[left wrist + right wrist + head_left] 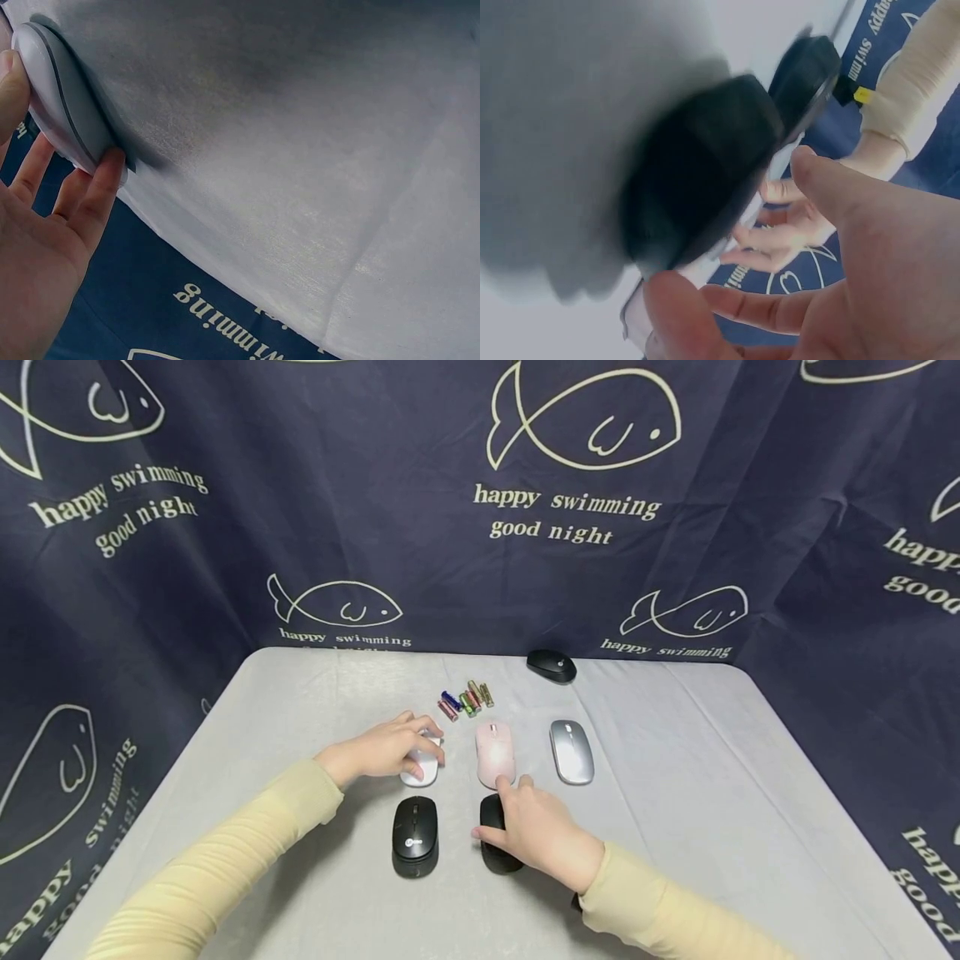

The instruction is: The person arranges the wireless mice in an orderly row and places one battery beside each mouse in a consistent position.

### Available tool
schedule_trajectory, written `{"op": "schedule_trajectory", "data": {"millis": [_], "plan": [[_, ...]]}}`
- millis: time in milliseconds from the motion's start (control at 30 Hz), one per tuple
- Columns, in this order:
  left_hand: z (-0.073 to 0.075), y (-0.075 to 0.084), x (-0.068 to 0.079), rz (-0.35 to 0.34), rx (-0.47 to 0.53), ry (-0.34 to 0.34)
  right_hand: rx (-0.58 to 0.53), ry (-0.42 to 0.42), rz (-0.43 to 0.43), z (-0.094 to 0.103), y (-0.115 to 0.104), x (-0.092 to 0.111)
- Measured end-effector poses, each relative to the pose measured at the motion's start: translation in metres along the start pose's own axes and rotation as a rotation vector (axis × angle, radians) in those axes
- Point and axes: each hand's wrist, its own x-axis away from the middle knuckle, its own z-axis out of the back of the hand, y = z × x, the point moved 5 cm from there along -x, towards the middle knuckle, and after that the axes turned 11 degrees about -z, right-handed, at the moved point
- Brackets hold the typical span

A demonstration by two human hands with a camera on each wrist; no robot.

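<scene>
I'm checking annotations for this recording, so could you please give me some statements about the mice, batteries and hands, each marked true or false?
1. The left hand holds the white mouse. True.
2. The pink mouse lies between the white mouse and the silver mouse. True.
3. A hand grips the silver mouse. False: it lies apart from both hands; the right hand is over a black mouse.
4. Everything on the table is nearer the person than the pink mouse. False: the batteries, for one, lie beyond it.
5. Another black mouse lies near the table's far edge. True.
</scene>
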Motion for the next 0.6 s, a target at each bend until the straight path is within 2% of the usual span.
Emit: {"op": "schedule_trajectory", "data": {"millis": [267,600], "plan": [[-0.001,-0.001,0.0,0.003,0.001,0.005,-0.001,0.058,0.01,0.014,0.009,-0.008],[-0.002,-0.002,0.0,0.009,-0.005,0.006,0.097,0.112,-0.015,0.033,0.02,-0.019]]}}
